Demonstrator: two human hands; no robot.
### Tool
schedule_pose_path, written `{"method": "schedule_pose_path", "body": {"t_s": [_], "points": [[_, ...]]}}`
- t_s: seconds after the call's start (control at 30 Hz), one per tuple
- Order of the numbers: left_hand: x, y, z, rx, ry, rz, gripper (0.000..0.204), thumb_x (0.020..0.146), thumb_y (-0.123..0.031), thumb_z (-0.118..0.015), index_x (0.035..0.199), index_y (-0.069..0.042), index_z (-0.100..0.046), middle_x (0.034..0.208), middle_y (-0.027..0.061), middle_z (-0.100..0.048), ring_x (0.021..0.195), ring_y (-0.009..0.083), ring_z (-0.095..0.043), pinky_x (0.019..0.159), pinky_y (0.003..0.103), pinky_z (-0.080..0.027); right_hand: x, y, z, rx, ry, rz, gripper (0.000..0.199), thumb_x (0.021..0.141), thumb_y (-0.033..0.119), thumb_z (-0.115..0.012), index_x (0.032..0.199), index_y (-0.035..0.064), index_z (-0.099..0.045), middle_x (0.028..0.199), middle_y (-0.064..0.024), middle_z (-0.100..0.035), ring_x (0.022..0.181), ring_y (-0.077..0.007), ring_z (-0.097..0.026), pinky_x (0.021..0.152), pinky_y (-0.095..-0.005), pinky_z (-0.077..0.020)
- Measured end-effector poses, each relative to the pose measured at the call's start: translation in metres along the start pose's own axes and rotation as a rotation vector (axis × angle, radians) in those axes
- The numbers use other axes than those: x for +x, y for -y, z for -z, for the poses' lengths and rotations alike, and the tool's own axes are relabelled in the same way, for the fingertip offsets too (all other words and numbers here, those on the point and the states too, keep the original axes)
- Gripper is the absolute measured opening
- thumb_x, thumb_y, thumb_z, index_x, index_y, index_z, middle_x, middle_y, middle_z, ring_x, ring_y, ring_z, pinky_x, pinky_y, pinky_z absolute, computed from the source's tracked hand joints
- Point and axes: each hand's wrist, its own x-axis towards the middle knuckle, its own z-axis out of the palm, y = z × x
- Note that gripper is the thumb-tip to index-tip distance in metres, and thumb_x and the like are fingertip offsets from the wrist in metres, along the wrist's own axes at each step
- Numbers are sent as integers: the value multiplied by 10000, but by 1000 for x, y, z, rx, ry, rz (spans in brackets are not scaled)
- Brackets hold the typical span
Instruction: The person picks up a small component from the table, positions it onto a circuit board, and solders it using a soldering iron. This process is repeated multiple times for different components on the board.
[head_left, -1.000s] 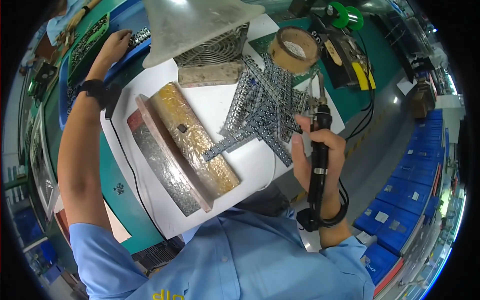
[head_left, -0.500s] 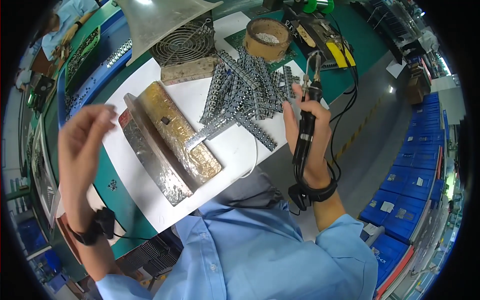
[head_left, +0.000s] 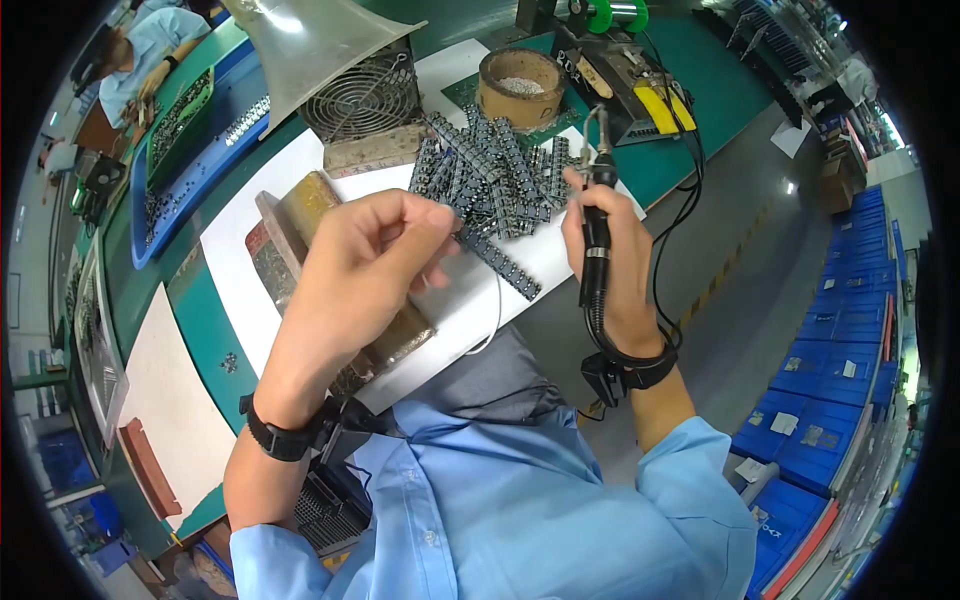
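From the head view, the right hand (head_left: 610, 255) has its grip closed around a soldering iron (head_left: 594, 240), tip up over the pile of dark component strips (head_left: 490, 180) on the white worktop (head_left: 235, 265). The left hand (head_left: 365, 265) is raised above the worktop, fingertips pinched together on a thin wire (head_left: 497, 310), which is barely visible.

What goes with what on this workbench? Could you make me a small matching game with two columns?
Things:
1. soldering iron
2. pile of dark component strips
3. small fan
4. green spool

Places:
a. at the far edge of the bench
b. gripped in the right hand
c. spread on the white sheet
d. under the metal hood

Pairs: 1-b, 2-c, 3-d, 4-a
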Motion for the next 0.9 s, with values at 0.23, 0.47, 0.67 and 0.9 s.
{"method": "schedule_pose_path", "body": {"t_s": [0.23,0.47,0.67,0.9], "points": [[36,-1,-23,38,41,6,219,880,-214,-542,892,2,-582,764,30,-590,610,74,-538,556,192,-423,15,-41,11,10,191,111,232,778,-104,-543,955,11,-445,837,-171,-627,597,-112,-520,643,-228,-481],[99,6,-57,536,-33,-324,221,780,-156,-631,813,58,-589,705,132,-618,610,225,-600,575,282,-463,15,-66,17,34,135,85,217,783,-71,-564,935,8,-430,845,-179,-634,644,-135,-572,683,-275,-511],[163,17,-99,961,-38,-524,255,687,-174,-673,743,61,-590,684,230,-585,676,367,-587,616,390,-468,3,-69,18,2,-316,-60,225,809,-9,-573,917,13,-377,883,-213,-628,784,-204,-639,704,-295,-518],[181,14,-132,1084,5,-455,236,699,-170,-642,747,52,-578,645,228,-557,650,375,-561,569,418,-427,-11,-69,53,77,-345,-169,235,818,-20,-549,935,12,-347,913,-246,-608,829,-226,-634,734,-300,-514]]}}
